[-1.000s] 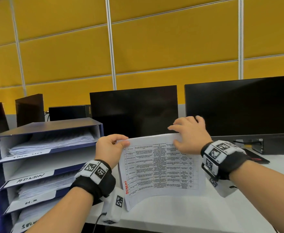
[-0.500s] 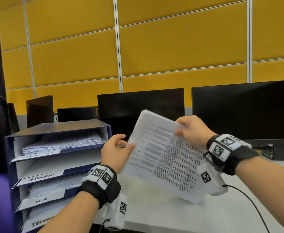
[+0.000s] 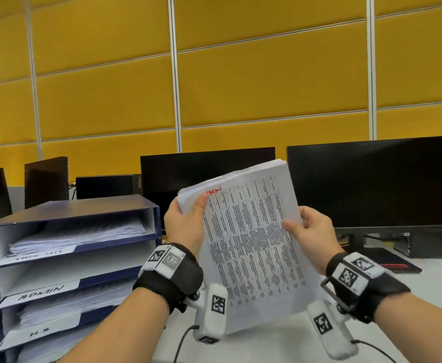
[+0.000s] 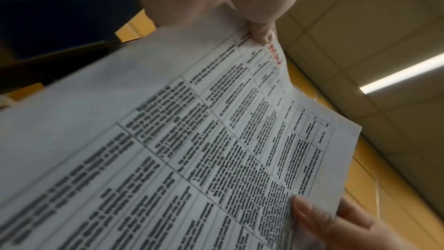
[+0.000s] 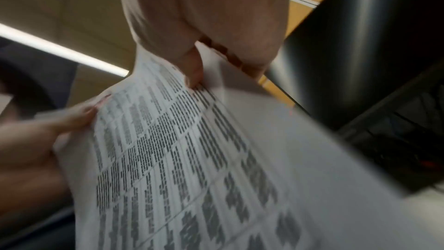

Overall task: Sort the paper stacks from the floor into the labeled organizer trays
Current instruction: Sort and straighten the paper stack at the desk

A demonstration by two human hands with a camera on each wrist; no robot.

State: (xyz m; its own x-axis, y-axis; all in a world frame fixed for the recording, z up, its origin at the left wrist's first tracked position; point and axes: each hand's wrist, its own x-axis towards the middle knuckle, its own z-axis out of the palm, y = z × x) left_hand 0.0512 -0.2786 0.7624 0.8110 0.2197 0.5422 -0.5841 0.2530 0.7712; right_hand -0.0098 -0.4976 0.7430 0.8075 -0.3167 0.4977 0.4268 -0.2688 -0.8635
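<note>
From the head view, I hold the paper stack (image 3: 251,231) upright over the desk (image 3: 280,344), right of the organizer (image 3: 70,258); my left hand (image 3: 185,226) and right hand (image 3: 311,231) each pinch 1 side edge. From the left wrist, my thumb (image 4: 261,31) presses beside red lettering. From the right wrist, sheets bow: light, floppy, best gripped at both edges.

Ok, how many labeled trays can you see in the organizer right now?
4. Top tray, label unreadable; ADMIN tray under it; H.R tray below that; a fourth tray at the frame's bottom edge, its label cut off. More may sit lower, out of view.
</note>
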